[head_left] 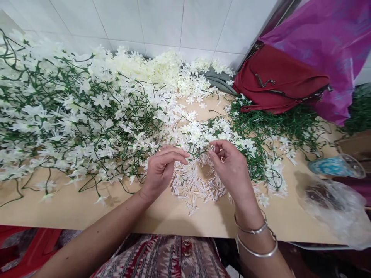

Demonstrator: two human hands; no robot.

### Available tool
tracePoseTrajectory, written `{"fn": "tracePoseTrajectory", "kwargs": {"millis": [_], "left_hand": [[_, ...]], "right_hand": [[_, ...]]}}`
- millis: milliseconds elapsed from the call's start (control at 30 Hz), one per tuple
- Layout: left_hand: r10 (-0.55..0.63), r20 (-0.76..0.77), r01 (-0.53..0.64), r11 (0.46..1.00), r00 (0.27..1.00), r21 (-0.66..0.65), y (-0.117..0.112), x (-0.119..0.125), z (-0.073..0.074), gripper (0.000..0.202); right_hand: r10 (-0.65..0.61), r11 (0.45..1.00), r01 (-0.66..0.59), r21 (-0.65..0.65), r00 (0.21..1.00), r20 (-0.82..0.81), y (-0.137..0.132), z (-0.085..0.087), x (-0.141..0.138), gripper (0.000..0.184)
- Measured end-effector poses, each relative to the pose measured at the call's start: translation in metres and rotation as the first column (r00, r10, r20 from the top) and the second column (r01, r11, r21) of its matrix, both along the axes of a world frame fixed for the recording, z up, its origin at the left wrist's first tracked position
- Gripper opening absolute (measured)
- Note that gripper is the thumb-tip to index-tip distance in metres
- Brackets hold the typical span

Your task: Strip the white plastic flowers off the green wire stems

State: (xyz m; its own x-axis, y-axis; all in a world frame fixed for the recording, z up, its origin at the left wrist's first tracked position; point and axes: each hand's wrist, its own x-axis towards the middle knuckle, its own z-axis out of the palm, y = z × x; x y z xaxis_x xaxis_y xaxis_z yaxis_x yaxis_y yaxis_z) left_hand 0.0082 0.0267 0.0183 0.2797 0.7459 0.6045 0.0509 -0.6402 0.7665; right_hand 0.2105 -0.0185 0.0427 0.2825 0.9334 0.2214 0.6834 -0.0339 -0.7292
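Observation:
My left hand (162,168), a ring on one finger, reaches in from the left with its fingers together. Its fingertips meet one end of a thin green artificial flower stem (199,155), which curves across to my right hand. With thumb and index finger my right hand (232,166) pinches a small white piece (213,148) with fine tips, close to the stem's other end. Whether the two are joined is too small to tell. Under and between the hands lie many loose white stick-like pieces (191,183). White artificial flowers (197,133) lie just beyond my fingers.
A large heap of white flowers on green stems (101,116) covers the table's left. Loose cream petals (162,65) lie along the tiled wall. To the right are green stems (278,125), a red bag (284,79), a blue-patterned cup (333,166) and a clear plastic bag (336,204).

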Motion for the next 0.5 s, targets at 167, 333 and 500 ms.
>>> {"fn": "tracePoseTrajectory", "kwargs": {"millis": [167,333,500], "left_hand": [[0.007,-0.050,-0.002,0.997,0.999,0.083,0.001,0.002,0.000,0.037],[0.070,-0.088,-0.065,0.996,0.994,0.064,-0.002,0.004,0.004,0.034],[0.071,-0.122,-0.064,0.996,0.990,0.064,-0.006,0.005,0.006,0.025]], "right_hand": [[0.051,0.997,-0.032,-0.076,0.963,0.266,0.033,-0.001,-0.008,0.018],[0.024,0.996,0.005,-0.088,0.945,0.325,0.033,-0.005,-0.009,0.016],[-0.033,0.990,0.097,-0.105,0.872,0.489,0.004,0.016,0.005,0.022]]}}
